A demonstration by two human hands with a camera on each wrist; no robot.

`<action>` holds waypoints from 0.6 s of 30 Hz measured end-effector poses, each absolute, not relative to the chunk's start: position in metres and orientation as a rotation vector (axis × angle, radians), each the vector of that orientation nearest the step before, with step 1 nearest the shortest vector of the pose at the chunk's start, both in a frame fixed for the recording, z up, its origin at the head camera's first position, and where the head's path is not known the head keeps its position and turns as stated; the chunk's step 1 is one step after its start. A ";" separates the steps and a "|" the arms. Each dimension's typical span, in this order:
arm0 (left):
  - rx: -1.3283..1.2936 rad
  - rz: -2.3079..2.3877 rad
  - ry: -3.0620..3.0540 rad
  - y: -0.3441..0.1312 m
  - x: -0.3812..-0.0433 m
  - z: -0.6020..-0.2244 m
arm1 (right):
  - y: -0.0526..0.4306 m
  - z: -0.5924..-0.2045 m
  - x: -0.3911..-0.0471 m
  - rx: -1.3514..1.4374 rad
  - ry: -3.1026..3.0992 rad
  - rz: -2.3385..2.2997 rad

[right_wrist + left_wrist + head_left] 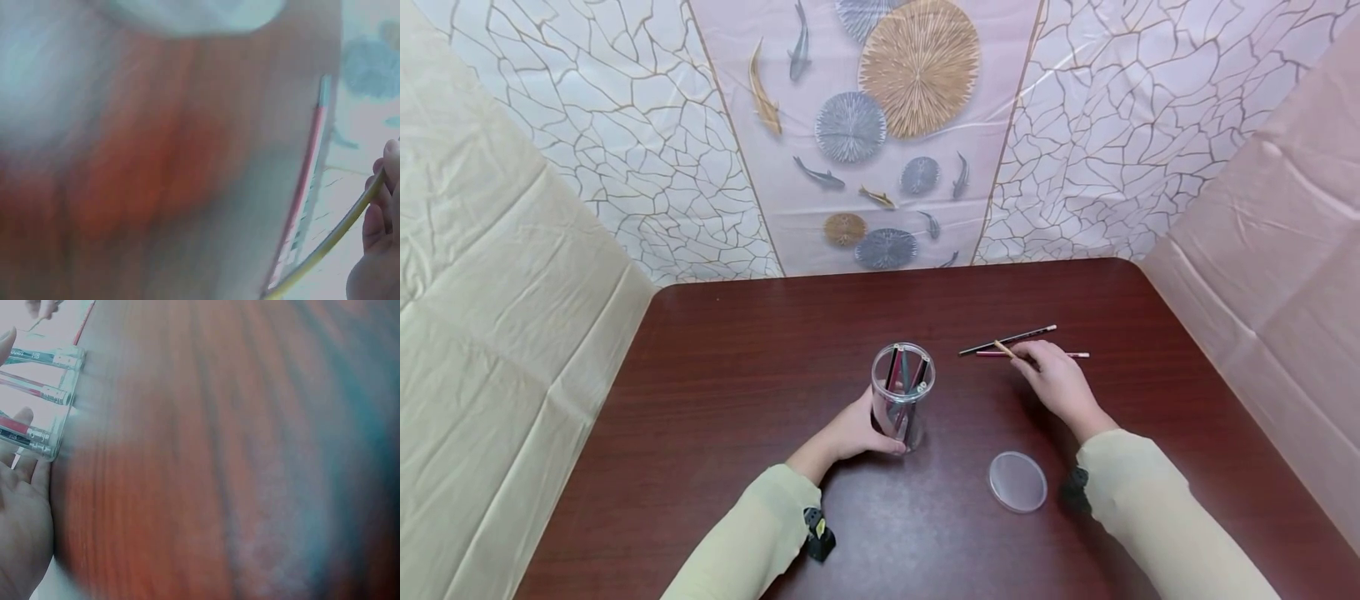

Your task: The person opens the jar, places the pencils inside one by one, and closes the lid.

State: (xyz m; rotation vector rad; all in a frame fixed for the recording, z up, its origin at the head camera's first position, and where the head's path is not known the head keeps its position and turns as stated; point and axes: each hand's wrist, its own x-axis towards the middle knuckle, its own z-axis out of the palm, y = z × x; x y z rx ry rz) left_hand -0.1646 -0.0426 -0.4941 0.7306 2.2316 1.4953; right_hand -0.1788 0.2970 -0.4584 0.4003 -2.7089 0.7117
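Note:
My left hand [853,429] grips a clear plastic cup [887,417] around its side, thumb low at the front. Several pencils [904,371], dark and red among them, stand in the cup. In the left wrist view the palm [25,525] lies along the cup's wall, and pencil ends [56,394] show near the rim. To the right, my right hand [1056,379] pinches a yellow pencil [337,240] between thumb and fingers. Under and behind that hand lie a red pencil [1078,355] and a black pencil [1033,333], crossing at their left part.
A round clear lid [1017,482] lies flat on the dark red-brown table [737,375], nearer to me than the cup and between the forearms. Patterned cloth [887,208] hangs behind the table's far edge. Pale cloth walls [512,292] stand on both sides.

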 end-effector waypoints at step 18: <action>0.724 1.498 2.230 -0.043 -0.151 -0.462 | 0.263 -0.416 -0.175 0.395 -2.425 0.864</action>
